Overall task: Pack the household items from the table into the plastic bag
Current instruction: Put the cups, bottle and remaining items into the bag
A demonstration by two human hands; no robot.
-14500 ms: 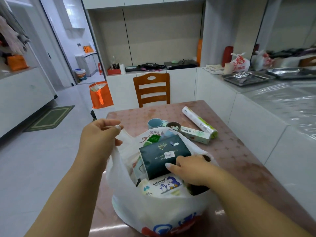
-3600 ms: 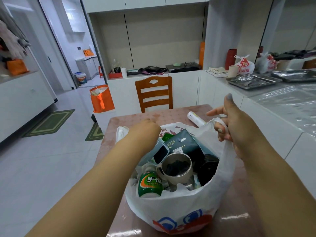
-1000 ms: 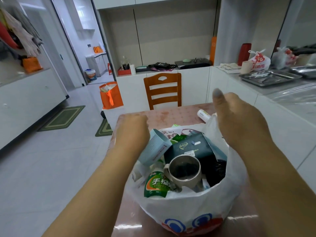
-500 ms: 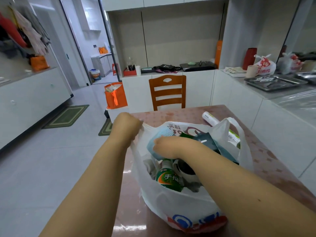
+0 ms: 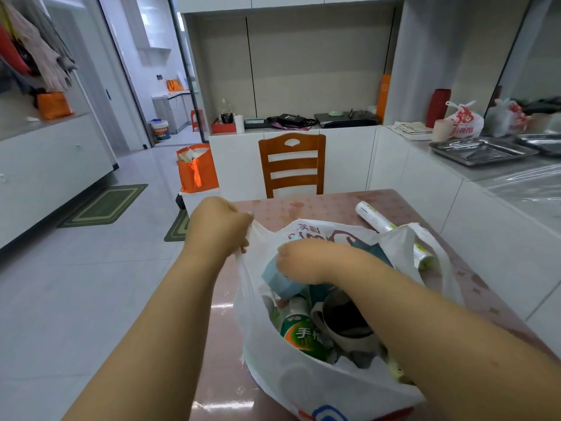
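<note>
A white plastic bag (image 5: pixel 306 378) stands open on the pink table (image 5: pixel 321 208), stuffed with items. My left hand (image 5: pixel 220 227) is shut on the bag's left handle and holds it up. My right hand (image 5: pixel 306 259) is inside the bag's mouth, pressed on a light blue cup (image 5: pixel 280 282). A green bottle (image 5: pixel 302 334), a grey mug (image 5: pixel 346 326) and a dark teal pack (image 5: pixel 368 250) show in the bag. Behind the bag lies a white roll (image 5: pixel 379 221), partly hidden by the bag's right handle (image 5: pixel 431 247).
A wooden chair (image 5: pixel 291 164) stands at the table's far edge. An orange bag (image 5: pixel 197 170) sits on the floor to the left. A white counter with metal trays (image 5: pixel 482 150) runs along the right side.
My right hand has let go of the bag's right handle and gone into the bag onto the blue cup. My left hand has taken the left handle. The view has shifted slightly.
</note>
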